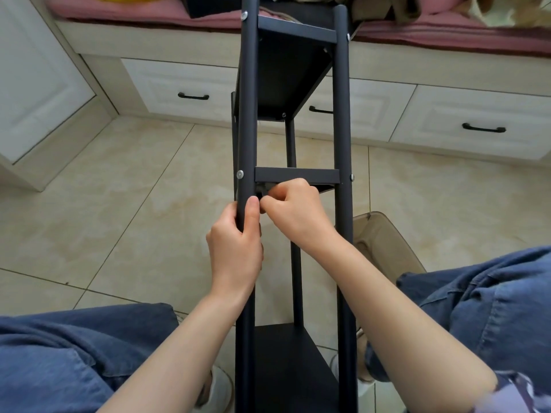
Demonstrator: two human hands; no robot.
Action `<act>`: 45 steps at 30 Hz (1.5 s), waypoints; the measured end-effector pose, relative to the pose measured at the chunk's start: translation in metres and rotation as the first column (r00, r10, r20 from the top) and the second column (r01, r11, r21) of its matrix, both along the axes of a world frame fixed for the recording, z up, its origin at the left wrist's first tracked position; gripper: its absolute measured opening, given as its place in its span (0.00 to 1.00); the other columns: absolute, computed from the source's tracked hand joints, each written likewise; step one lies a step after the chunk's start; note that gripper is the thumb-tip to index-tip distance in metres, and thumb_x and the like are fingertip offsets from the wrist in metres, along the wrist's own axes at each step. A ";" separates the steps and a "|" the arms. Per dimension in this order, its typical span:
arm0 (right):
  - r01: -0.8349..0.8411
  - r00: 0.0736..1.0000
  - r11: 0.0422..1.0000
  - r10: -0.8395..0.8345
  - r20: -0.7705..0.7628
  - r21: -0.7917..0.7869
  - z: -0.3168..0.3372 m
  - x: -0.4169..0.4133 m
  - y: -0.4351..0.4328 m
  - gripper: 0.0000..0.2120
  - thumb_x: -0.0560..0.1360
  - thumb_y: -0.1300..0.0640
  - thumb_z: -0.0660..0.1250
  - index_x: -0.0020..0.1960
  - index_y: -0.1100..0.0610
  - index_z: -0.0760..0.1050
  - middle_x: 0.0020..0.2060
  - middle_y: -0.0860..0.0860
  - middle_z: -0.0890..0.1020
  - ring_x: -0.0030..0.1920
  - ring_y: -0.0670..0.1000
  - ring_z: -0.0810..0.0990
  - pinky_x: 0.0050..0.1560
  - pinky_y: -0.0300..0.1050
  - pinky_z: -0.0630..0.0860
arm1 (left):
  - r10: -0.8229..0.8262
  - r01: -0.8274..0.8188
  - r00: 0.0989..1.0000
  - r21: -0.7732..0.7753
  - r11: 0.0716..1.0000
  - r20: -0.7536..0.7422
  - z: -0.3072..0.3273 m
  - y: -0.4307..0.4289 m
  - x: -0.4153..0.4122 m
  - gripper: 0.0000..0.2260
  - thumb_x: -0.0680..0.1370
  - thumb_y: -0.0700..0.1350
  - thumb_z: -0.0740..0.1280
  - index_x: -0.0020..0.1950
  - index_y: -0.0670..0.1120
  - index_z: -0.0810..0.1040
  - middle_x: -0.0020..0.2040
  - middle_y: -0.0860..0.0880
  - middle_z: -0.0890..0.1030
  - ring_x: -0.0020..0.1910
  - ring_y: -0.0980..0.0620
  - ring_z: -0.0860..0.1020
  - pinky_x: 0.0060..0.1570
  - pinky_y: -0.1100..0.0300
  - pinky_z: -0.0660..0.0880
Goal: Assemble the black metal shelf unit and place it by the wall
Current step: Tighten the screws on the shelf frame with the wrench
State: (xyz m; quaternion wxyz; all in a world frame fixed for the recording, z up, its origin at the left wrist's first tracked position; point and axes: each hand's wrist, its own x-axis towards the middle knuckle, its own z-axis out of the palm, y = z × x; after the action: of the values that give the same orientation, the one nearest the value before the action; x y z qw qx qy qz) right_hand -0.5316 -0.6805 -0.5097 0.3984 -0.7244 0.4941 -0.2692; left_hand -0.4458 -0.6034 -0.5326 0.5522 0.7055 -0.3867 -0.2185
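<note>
Left hand [235,248] wrapped around the left front post [248,114], thumb up along it. Right hand [295,208] is at the underside of the middle shelf rail [296,175], fingers curled at a small dark part [264,189] right by that post; can't tell if I'm actually pinching it. Shelf unit [341,114] runs away from me between my knees [59,353], slanted over the tile floor [119,204], far end up at the bench with the pink cushion [149,10]. Silver bolt head [239,174] sits in the left post at rail level. Drawers [185,87] behind.
</note>
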 end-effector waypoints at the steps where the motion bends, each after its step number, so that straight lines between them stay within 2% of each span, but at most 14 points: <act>1: 0.004 1.000 1.000 -0.004 0.001 -0.017 0.001 0.000 0.000 0.14 0.74 0.59 0.65 0.37 0.70 0.77 0.26 0.56 0.70 0.30 0.49 0.67 0.27 0.37 0.63 | -0.001 0.001 1.000 0.001 1.000 0.004 0.000 0.000 0.000 0.24 0.79 0.62 0.60 0.36 0.43 0.70 0.27 0.51 0.73 0.29 0.37 0.74 0.30 0.40 0.74; 4: 0.007 1.000 0.998 -0.007 0.002 -0.059 -0.001 0.001 0.001 0.14 0.74 0.62 0.65 0.33 0.69 0.74 0.24 0.55 0.69 0.28 0.52 0.66 0.28 0.39 0.65 | 0.000 0.000 1.000 -0.001 1.000 0.007 0.000 -0.001 0.000 0.25 0.77 0.65 0.59 0.36 0.43 0.69 0.26 0.50 0.73 0.29 0.37 0.73 0.31 0.40 0.73; 6: 0.014 1.000 0.993 -0.015 -0.007 -0.116 -0.008 0.003 0.002 0.14 0.75 0.62 0.64 0.32 0.66 0.75 0.24 0.57 0.73 0.28 0.57 0.70 0.31 0.47 0.72 | 0.001 -0.001 1.000 -0.003 1.000 0.019 0.000 -0.001 0.000 0.24 0.79 0.63 0.60 0.35 0.44 0.69 0.27 0.49 0.73 0.29 0.37 0.74 0.31 0.41 0.73; 9: 0.027 1.000 0.983 -0.027 0.001 -0.183 -0.022 0.006 0.002 0.14 0.76 0.56 0.63 0.34 0.58 0.80 0.27 0.53 0.79 0.30 0.55 0.79 0.36 0.52 0.79 | 0.011 -0.011 0.999 -0.005 1.000 0.039 0.000 -0.001 0.000 0.21 0.82 0.58 0.60 0.34 0.47 0.70 0.27 0.49 0.74 0.30 0.38 0.75 0.33 0.42 0.74; 11: 0.039 0.999 0.977 -0.037 0.013 -0.209 -0.029 0.008 0.002 0.14 0.76 0.52 0.63 0.36 0.55 0.81 0.29 0.51 0.81 0.32 0.56 0.80 0.37 0.53 0.80 | 0.007 -0.007 1.000 -0.008 1.000 0.022 0.000 -0.001 0.000 0.20 0.80 0.61 0.60 0.34 0.50 0.70 0.27 0.51 0.74 0.29 0.39 0.75 0.32 0.42 0.75; 15: 0.048 0.999 0.952 -0.047 0.011 -0.301 -0.037 0.014 0.001 0.13 0.77 0.52 0.64 0.38 0.56 0.82 0.32 0.52 0.83 0.33 0.56 0.81 0.36 0.53 0.79 | 0.006 -0.006 1.000 -0.004 1.000 0.000 -0.001 0.000 0.002 0.24 0.76 0.67 0.58 0.35 0.47 0.71 0.29 0.46 0.74 0.30 0.35 0.75 0.32 0.37 0.74; 19: 0.112 0.992 0.865 -0.125 0.007 -0.489 -0.042 0.022 0.003 0.13 0.76 0.56 0.67 0.34 0.58 0.80 0.26 0.53 0.80 0.26 0.55 0.77 0.27 0.48 0.74 | -0.009 0.009 1.000 0.006 1.000 -0.006 0.000 0.001 0.004 0.25 0.77 0.66 0.58 0.37 0.45 0.71 0.30 0.45 0.74 0.31 0.34 0.74 0.31 0.36 0.74; 22: 0.140 0.988 0.833 -0.157 0.014 -0.535 -0.044 0.026 0.004 0.12 0.75 0.58 0.70 0.33 0.57 0.79 0.24 0.51 0.79 0.24 0.54 0.76 0.25 0.40 0.68 | -0.014 0.014 1.000 0.010 1.000 -0.021 0.001 0.002 0.004 0.23 0.82 0.60 0.60 0.39 0.42 0.72 0.27 0.51 0.73 0.24 0.44 0.73 0.27 0.45 0.73; 25: 0.143 0.988 0.826 -0.150 0.033 -0.545 -0.046 0.027 0.002 0.11 0.75 0.57 0.69 0.34 0.57 0.80 0.25 0.52 0.80 0.25 0.54 0.77 0.26 0.41 0.69 | -0.015 0.015 1.000 -0.002 1.000 -0.025 0.002 0.003 0.003 0.20 0.83 0.55 0.60 0.39 0.41 0.72 0.26 0.51 0.72 0.21 0.49 0.72 0.26 0.53 0.70; 29: 0.136 0.991 0.875 -0.128 0.049 -0.465 -0.044 0.022 0.003 0.13 0.77 0.56 0.66 0.36 0.57 0.81 0.27 0.51 0.81 0.28 0.54 0.77 0.28 0.45 0.72 | -0.018 0.018 0.999 -0.007 1.000 -0.039 0.001 0.003 0.002 0.20 0.84 0.54 0.61 0.38 0.42 0.71 0.25 0.51 0.72 0.20 0.50 0.72 0.25 0.55 0.69; 33: 0.104 0.995 0.962 -0.103 0.015 -0.252 -0.042 0.012 0.001 0.12 0.77 0.55 0.64 0.38 0.56 0.81 0.30 0.51 0.81 0.32 0.54 0.78 0.34 0.48 0.76 | -0.020 0.020 0.999 -0.005 1.000 -0.049 0.002 0.002 0.001 0.21 0.84 0.54 0.61 0.40 0.38 0.71 0.27 0.48 0.72 0.20 0.50 0.72 0.24 0.56 0.69; 37: 0.060 0.998 0.995 -0.060 0.004 -0.078 -0.035 0.003 -0.001 0.11 0.75 0.59 0.63 0.37 0.60 0.81 0.30 0.54 0.81 0.35 0.57 0.79 0.37 0.52 0.77 | -0.018 0.018 0.998 -0.003 1.000 -0.055 0.003 0.001 0.000 0.22 0.83 0.54 0.61 0.42 0.36 0.71 0.28 0.44 0.72 0.20 0.50 0.71 0.23 0.55 0.69; 43: 0.032 0.999 0.999 -0.032 0.040 -0.005 -0.017 -0.003 0.002 0.12 0.74 0.61 0.62 0.38 0.64 0.81 0.34 0.57 0.83 0.41 0.59 0.80 0.42 0.54 0.79 | -0.016 0.016 0.998 0.002 1.000 -0.058 0.005 0.002 -0.002 0.20 0.83 0.54 0.60 0.40 0.39 0.72 0.29 0.45 0.72 0.20 0.49 0.71 0.22 0.56 0.69; 45: 0.068 0.995 0.998 -0.067 0.072 -0.010 -0.013 -0.002 0.002 0.12 0.73 0.62 0.61 0.39 0.65 0.81 0.35 0.59 0.83 0.42 0.60 0.81 0.45 0.55 0.79 | -0.021 0.021 0.999 0.000 1.000 -0.049 0.005 0.002 -0.002 0.18 0.83 0.54 0.61 0.39 0.45 0.73 0.28 0.46 0.72 0.21 0.50 0.71 0.22 0.55 0.69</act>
State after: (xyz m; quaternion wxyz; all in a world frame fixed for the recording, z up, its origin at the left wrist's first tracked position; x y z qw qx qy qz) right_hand -0.5331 -0.6786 -0.5231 0.4022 -0.6995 0.5020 -0.3115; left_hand -0.4482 -0.6013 -0.5276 0.5589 0.6960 -0.3805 -0.2418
